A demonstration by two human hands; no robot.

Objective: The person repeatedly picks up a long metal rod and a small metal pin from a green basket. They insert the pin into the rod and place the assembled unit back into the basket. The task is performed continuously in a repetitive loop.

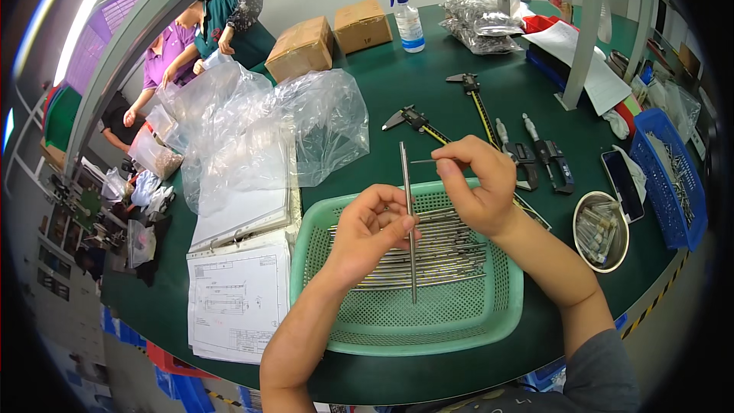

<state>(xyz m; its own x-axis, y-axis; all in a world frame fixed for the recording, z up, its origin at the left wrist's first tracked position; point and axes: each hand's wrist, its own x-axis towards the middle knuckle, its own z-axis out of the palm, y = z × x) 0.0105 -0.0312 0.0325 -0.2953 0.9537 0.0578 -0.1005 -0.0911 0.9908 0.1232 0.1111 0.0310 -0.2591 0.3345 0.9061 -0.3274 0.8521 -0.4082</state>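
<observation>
My left hand (363, 237) is closed around a slim metal rod (407, 176), which stands nearly upright. Between the thumb and forefinger of my right hand (485, 187) is a thin metal pin (423, 161). The pin lies roughly level, its free end pointing left at the rod's upper part; a small gap seems to separate them. Both hands are above a green perforated plastic basket (413, 340). Many similar metal rods (451, 256) lie crosswise in the basket, partly hidden by my left hand.
Two calipers (417, 118) and two micrometers (547, 149) lie beyond the basket. To the right are a metal bowl (579, 248), a phone (621, 183) and a blue basket (657, 126). A binder with drawings (233, 298) and plastic bags (321, 126) occupy the left. Co-workers (233, 23) stand far left.
</observation>
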